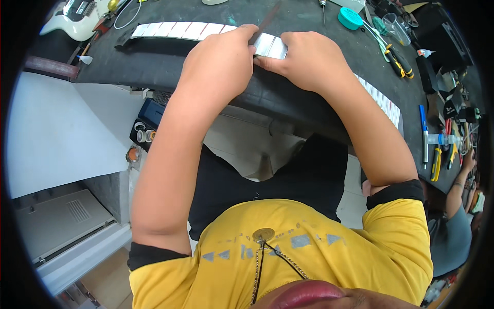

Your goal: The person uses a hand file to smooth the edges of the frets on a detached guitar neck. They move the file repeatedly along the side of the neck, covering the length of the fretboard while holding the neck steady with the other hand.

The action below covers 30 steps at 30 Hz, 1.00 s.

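A long guitar neck (175,30), its fretboard covered in white with thin crosswise lines, lies along the near part of the dark workbench. It passes beneath both my hands and shows again beyond my right forearm. My left hand (221,59) is closed at the neck, its thumb and index finger by the lower end of a thin, dark, flat metal blade (266,21). The blade slants up and away to the right. My right hand (311,59) grips the neck's edges just right of the blade, thumb on the near side. The fingers beneath the neck are hidden.
An electric guitar body (77,18) lies at the far left. A screwdriver (323,5), a turquoise round container (350,18), yellow-black pliers (399,61) and a blue pen (423,129) lie on the workbench (309,18). Another person's arm (458,188) reaches in at right.
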Each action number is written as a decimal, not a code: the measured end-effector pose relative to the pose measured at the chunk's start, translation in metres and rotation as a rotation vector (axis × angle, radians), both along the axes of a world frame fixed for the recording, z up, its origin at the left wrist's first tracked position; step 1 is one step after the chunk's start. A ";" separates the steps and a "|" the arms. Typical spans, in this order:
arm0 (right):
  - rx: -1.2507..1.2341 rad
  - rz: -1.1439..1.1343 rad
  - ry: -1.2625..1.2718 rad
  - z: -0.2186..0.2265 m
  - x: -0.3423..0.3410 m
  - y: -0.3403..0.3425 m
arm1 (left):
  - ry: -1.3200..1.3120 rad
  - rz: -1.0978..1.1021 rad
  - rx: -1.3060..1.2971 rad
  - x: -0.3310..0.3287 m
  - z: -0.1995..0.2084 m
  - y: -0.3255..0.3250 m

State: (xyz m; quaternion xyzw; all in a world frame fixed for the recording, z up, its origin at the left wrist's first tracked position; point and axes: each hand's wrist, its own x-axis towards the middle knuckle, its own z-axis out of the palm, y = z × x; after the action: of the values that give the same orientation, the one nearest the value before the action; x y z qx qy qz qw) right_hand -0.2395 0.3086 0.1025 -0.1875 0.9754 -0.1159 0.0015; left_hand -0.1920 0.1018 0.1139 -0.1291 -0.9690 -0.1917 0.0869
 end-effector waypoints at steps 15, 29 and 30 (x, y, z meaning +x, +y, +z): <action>-0.019 -0.012 0.098 -0.009 0.000 -0.001 | 0.052 -0.030 0.019 0.006 -0.010 -0.010; -0.021 -0.022 0.109 -0.013 0.001 0.004 | -0.007 0.025 0.002 0.061 -0.005 -0.018; -0.012 -0.013 0.087 -0.012 -0.002 0.003 | 0.050 -0.009 -0.024 0.036 -0.007 -0.010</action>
State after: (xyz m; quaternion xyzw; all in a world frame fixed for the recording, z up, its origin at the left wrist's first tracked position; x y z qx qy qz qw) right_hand -0.2414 0.3119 0.0906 -0.1862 0.9750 -0.1135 -0.0426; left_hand -0.1556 0.0915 0.1067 -0.1392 -0.9682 -0.1771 0.1085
